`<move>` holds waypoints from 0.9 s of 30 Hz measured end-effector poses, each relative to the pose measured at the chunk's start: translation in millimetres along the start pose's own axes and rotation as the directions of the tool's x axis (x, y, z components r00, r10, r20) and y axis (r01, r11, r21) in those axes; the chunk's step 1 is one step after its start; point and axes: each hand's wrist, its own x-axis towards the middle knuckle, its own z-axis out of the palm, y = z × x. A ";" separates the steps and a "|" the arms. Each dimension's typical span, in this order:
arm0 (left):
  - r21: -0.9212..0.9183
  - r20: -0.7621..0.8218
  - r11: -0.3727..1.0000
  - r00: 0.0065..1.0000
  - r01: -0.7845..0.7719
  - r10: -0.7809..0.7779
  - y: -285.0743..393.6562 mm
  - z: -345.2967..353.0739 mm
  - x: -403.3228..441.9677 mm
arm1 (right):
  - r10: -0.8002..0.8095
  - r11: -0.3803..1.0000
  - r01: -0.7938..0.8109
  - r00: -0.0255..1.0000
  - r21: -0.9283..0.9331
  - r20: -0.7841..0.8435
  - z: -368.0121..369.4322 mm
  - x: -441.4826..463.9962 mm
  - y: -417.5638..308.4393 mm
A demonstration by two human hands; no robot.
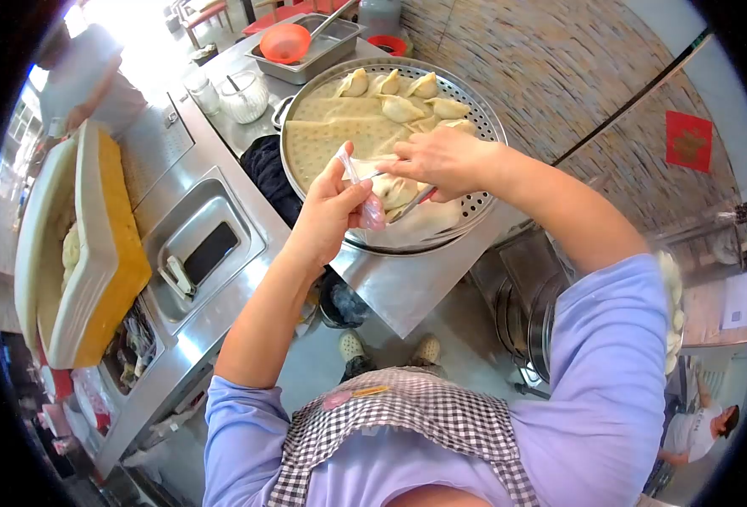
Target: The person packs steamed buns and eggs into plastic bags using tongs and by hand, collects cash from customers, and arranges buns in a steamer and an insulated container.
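My left hand is closed, pinching the neck of a clear plastic bag with something pinkish in it. My right hand is closed on a slim metal tool with a bit of red on it; whether it is tongs or scissors I cannot make out. Both hands are over the near side of a round perforated steamer tray, lined with damp beige cloth. Several pleated dumplings sit toward its far and right side. Pale dumplings below my hands are partly hidden.
At left are a steel sink, a phone and a yellow-sided foam box. Behind the steamer stand a glass jar and a metal pan with a red-orange ladle. Other people appear at the far left and lower right.
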 end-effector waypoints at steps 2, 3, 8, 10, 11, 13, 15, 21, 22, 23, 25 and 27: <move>-0.052 0.031 0.999 1.000 0.005 -0.004 -0.4 -12.1 -0.2 | 0.093 0.992 -0.095 0.995 0.083 0.034 -4.1 -8.9 -1.0; -0.077 0.046 0.997 0.999 0.010 -0.006 -0.4 -17.2 0.0 | 0.157 0.982 -0.160 0.987 0.097 0.038 -13.1 -16.3 -1.0; -0.067 0.065 0.997 0.998 0.024 -0.020 0.2 -27.1 -1.1 | 0.439 0.777 -0.327 0.894 0.538 -0.090 -15.2 -73.3 20.0; -0.067 0.076 0.997 0.996 0.044 -0.039 0.3 -28.0 -1.8 | 0.689 0.547 -0.524 0.724 0.653 0.004 -3.5 -67.7 29.8; -0.053 0.077 0.998 0.996 0.044 -0.040 0.4 -26.5 -2.0 | 0.782 0.410 -0.589 0.620 0.697 0.063 6.4 -63.6 35.1; -0.025 0.055 0.999 0.998 0.038 -0.036 1.8 -23.5 -3.8 | 0.813 0.367 -0.580 0.580 0.727 0.053 39.5 -43.7 40.8; -0.013 0.017 0.998 0.998 0.068 -0.067 2.2 -18.8 -4.8 | 0.776 0.469 -0.542 0.629 0.697 -0.033 74.9 -17.0 43.0; -0.082 0.073 0.996 0.997 0.036 -0.030 -2.6 -18.7 -0.2 | 0.795 0.511 -0.661 0.607 0.549 -0.008 91.2 -27.1 24.6; -0.111 0.049 0.993 0.999 0.029 -0.023 1.2 -20.8 2.0 | 0.807 0.419 -0.564 0.591 0.711 -0.006 94.8 -33.7 37.9; -0.155 0.041 0.987 0.999 0.042 -0.036 8.4 -19.0 -1.7 | 0.827 0.296 -0.455 0.562 0.840 0.013 96.0 -46.7 46.9; -0.250 0.074 0.968 0.997 0.016 0.003 20.0 -24.6 -1.6 | 0.831 -0.288 0.136 0.527 0.948 0.177 86.6 -57.0 55.9; -0.225 0.078 0.973 0.995 -0.046 0.065 32.7 -36.4 -2.0 | 0.821 -0.416 0.375 0.546 0.829 0.165 38.8 -48.5 48.0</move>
